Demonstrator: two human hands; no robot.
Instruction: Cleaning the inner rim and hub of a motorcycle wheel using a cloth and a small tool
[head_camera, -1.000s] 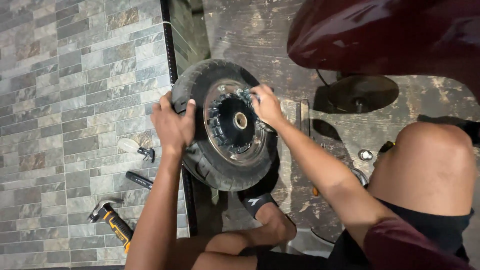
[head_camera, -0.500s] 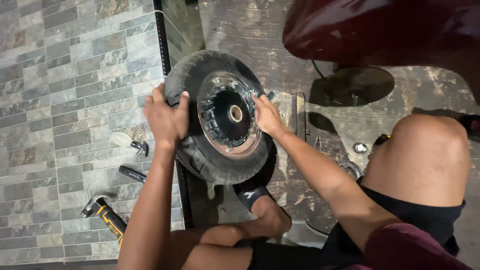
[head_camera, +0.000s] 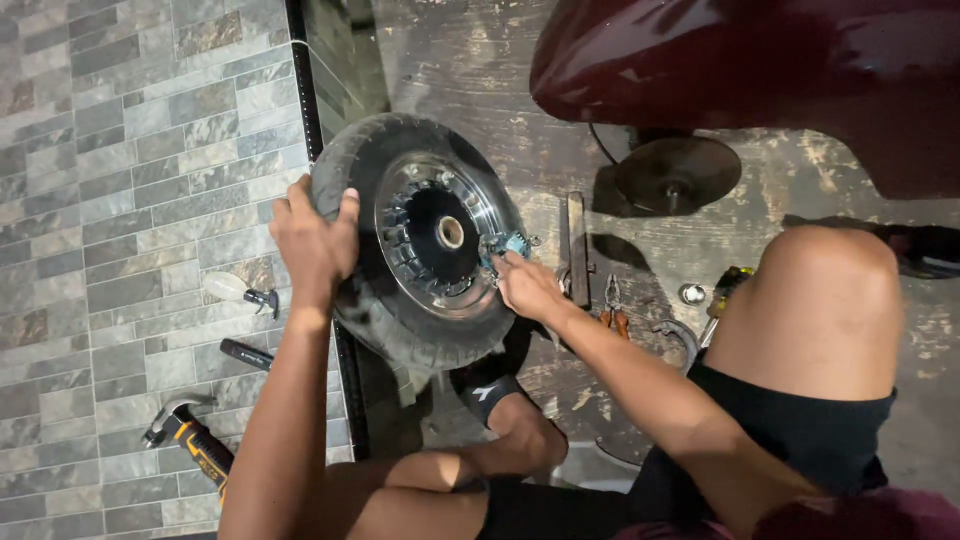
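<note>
A small black tyre on a metal wheel (head_camera: 420, 240) stands on edge in front of me, its hub side facing the camera. My left hand (head_camera: 315, 240) grips the tyre's left side and steadies it. At the right edge of the rim, my right hand (head_camera: 528, 285) pinches a small bluish metal part (head_camera: 505, 245). A dark round hub with a centre hole (head_camera: 450, 232) shows in the middle of the wheel.
A hammer with a yellow and black grip (head_camera: 190, 440), a black rod (head_camera: 245, 354) and a light bulb-shaped object (head_camera: 235, 290) lie on the grey tiles at left. Pliers (head_camera: 612, 305), a flat bar (head_camera: 576, 250) and small parts lie right. A maroon vehicle body (head_camera: 740, 70) overhangs.
The wheel has been turned and tipped slightly. My right hand slid from the hub's upper right down to the rim's right edge, where it now holds a small part.
</note>
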